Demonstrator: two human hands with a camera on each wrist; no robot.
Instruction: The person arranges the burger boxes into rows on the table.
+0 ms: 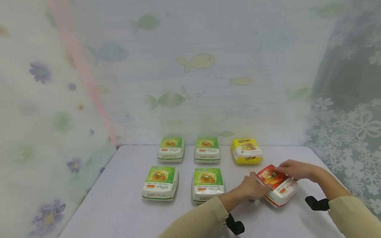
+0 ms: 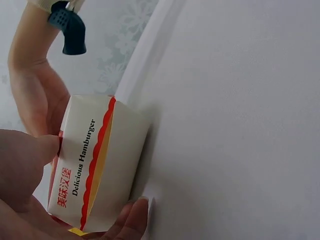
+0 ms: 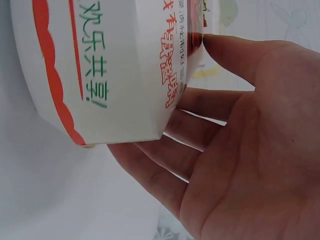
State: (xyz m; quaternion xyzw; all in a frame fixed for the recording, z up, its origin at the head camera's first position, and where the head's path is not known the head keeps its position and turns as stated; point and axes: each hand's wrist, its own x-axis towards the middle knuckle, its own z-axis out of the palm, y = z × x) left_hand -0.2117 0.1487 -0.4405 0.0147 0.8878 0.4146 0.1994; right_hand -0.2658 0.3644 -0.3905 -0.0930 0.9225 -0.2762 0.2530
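Both hands hold a red and white hamburger box (image 1: 281, 191) at the right of the table, its lid printed with a burger. My left hand (image 1: 250, 188) grips its left side, thumb on the upper edge; in the left wrist view its fingertips (image 2: 136, 216) reach the lower edge by the table. On the opposite side, my right hand (image 1: 299, 169) has its thumb on the lid's edge and its fingers along the side, as the right wrist view shows. The box sits at an angle, and whether its base fully touches the table cannot be told.
A yellow burger box (image 1: 247, 151) stands behind the held one. Green-and-white burger boxes stand in two rows to the left, among them a front-left box (image 1: 160, 183) and a front-middle box (image 1: 207, 181) near my left forearm. A fish-print curtain (image 1: 193, 99) hangs behind the table (image 1: 104, 198).
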